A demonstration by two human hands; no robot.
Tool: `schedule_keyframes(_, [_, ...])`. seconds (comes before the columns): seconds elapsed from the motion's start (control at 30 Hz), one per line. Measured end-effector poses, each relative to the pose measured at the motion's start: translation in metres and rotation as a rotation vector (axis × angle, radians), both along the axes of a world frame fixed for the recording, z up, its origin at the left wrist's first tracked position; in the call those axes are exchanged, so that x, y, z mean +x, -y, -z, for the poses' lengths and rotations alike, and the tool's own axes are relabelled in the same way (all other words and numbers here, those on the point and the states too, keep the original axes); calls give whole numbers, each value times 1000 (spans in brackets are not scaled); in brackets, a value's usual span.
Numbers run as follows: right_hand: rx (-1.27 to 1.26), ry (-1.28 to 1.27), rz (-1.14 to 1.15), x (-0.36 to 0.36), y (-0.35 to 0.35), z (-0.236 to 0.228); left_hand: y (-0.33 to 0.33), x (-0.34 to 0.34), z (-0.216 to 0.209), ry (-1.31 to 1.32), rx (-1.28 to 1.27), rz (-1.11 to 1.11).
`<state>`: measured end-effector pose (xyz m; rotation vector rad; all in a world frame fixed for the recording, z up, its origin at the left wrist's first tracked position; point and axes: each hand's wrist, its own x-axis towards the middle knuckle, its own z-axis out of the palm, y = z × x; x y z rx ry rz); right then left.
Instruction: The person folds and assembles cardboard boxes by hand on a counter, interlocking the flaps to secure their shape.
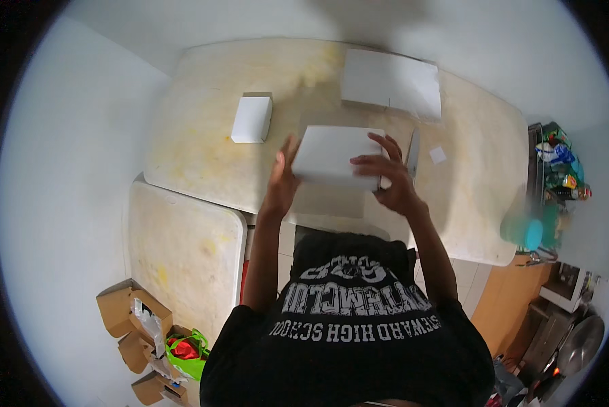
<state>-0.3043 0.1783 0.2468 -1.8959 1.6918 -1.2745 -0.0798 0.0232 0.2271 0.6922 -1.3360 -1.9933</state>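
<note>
Stained off-white bench (477, 197) is running along white walls. Held white box (331, 152) is sitting between both hands over the bench's near middle. Left hand (285, 180) is pressing slightly curled fingers along its left edge; right hand (398, 182) is gripping its right end, fingers half open, spreading over the top. Small white box (252, 119) is standing left, larger white box (389, 78) is lying farther back, knife (413, 150) just right.

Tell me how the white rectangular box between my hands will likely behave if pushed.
The white rectangular box is probably stiff, as its flat face shows no sag. Flat sides and straight edges suggest it would slide rather than roll. Its weight is uncertain: no contents show.
</note>
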Motion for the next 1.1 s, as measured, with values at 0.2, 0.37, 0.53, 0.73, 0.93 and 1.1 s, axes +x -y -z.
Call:
schedule_keyframes(0.2, [50, -356, -24, 42, -1, 40, -5, 42, 23, 154, 330, -33])
schedule_keyframes(0.37, [193, -271, 153, 47, 3, 80, 14, 75, 89, 89, 388, -161])
schedule_keyframes(0.53, [425, 46, 298, 72, -15, 118, 68, 80, 115, -21, 702, -479])
schedule_keyframes(0.73, [525, 16, 199, 96, -3, 121, 177, 62, 111, -107, 611, -581])
schedule_keyframes(0.93, [502, 19, 335, 92, -4, 113, 163, 20, 127, 479, 876, -450])
schedule_keyframes(1.1, [503, 113, 497, 97, -23, 114, 218, 26, 158, 1060, -486, -1093])
